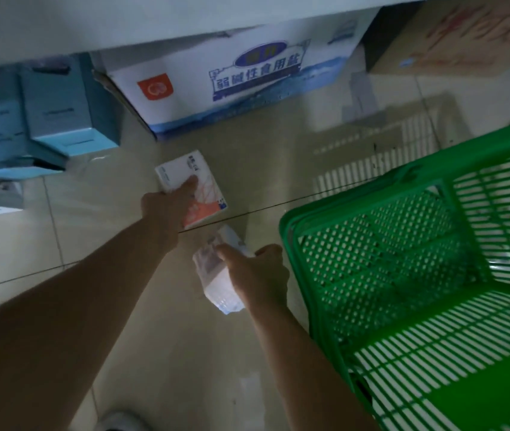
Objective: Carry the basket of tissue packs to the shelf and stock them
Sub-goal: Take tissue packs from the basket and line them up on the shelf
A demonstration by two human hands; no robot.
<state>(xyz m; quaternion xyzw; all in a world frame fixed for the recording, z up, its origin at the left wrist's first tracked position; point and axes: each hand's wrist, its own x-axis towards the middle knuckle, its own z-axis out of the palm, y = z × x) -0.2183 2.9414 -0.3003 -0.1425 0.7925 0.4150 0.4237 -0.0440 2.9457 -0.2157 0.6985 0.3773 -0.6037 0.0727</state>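
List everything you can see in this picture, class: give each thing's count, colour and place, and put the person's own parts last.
tissue pack: 1, white with orange-red print, centre, in the left hand, above the floor
second tissue pack: 1, white in clear wrap, lower centre, in the right hand
shopping basket: 1, green plastic, right side, on the floor
salt carton: 1, white with blue print and a red logo, top centre, under the shelf edge
blue boxes: several, light blue, stacked at left
brown carton: 1, brown, top right
shelf edge: 1, white, across the top
floor: beige tiles
shoe: 1, white, bottom edge
left hand: grips the first pack
right hand: grips the second pack
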